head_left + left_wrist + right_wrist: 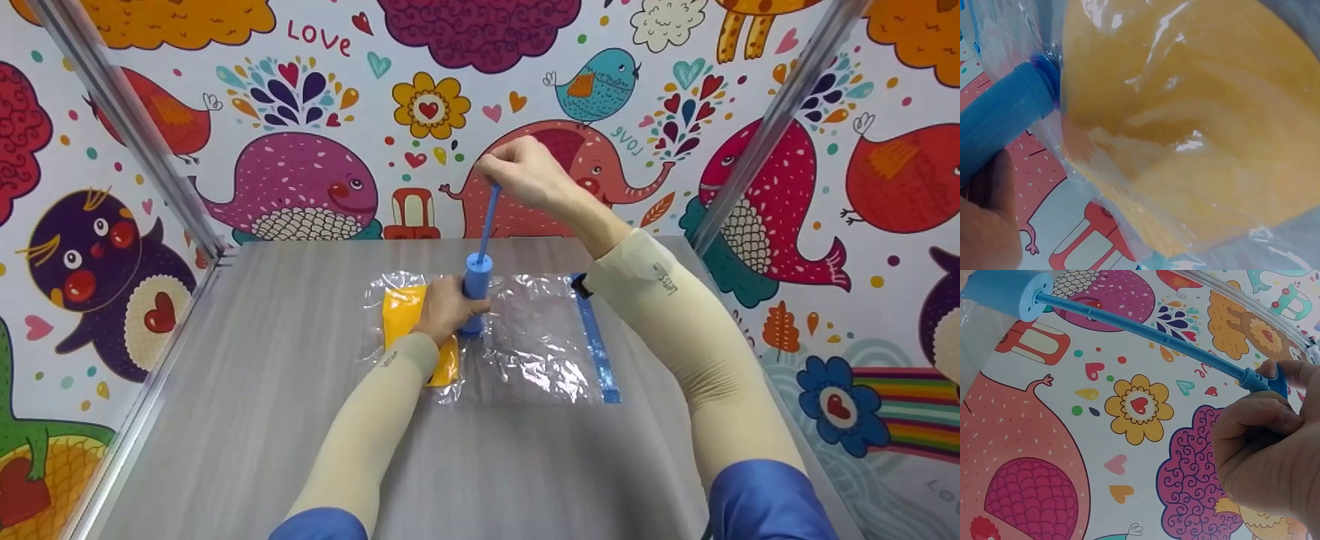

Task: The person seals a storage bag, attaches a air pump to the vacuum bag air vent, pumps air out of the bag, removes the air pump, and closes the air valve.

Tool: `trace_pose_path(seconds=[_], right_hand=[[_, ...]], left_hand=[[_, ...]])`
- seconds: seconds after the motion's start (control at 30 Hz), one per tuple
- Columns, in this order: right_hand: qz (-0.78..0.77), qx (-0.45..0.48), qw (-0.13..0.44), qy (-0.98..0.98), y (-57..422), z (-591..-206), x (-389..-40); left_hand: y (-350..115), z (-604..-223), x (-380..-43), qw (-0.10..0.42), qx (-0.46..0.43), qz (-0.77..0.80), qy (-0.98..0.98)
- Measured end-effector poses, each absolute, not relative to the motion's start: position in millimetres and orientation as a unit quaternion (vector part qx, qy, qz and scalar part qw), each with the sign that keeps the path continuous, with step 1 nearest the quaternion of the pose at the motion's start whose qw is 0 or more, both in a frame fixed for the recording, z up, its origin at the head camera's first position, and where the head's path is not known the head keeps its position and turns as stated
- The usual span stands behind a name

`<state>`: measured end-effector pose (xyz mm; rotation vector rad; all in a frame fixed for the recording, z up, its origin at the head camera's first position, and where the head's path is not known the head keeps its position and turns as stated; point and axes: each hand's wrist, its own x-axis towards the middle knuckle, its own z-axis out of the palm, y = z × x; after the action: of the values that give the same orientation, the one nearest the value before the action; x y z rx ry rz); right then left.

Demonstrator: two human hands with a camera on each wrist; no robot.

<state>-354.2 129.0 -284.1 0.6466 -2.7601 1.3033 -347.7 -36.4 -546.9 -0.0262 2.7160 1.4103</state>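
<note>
A blue hand pump (478,276) stands upright on a clear vacuum storage bag (536,337), its foot at the bag's valve. My left hand (448,306) grips the pump's barrel low down. Above it, my right hand (521,171) holds the handle (1278,382) with curled fingers, and the thin blue rod (489,225) is drawn far out of the barrel. Inside the bag's left part lies a folded yellow cloth (401,311), which also fills much of the left wrist view. A blue seal strip (596,345) runs along the bag's right edge.
The bag lies on a grey wood-grain table (285,420). Behind and at both sides rise panels printed with cartoon animals (307,180), with metal posts (142,135) at the corners. A small black clip (581,286) sits at the seal strip's far end.
</note>
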Motion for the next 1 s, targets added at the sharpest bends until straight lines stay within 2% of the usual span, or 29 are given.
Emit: trace_pose_path(seconds=[1.0], right_hand=[[0.404,0.206,-0.004,-0.891,130.5,-290.6,-357.2]], left_hand=[[-36.1,-547.2,-344.6,0.028,0.001,0.446,0.894]])
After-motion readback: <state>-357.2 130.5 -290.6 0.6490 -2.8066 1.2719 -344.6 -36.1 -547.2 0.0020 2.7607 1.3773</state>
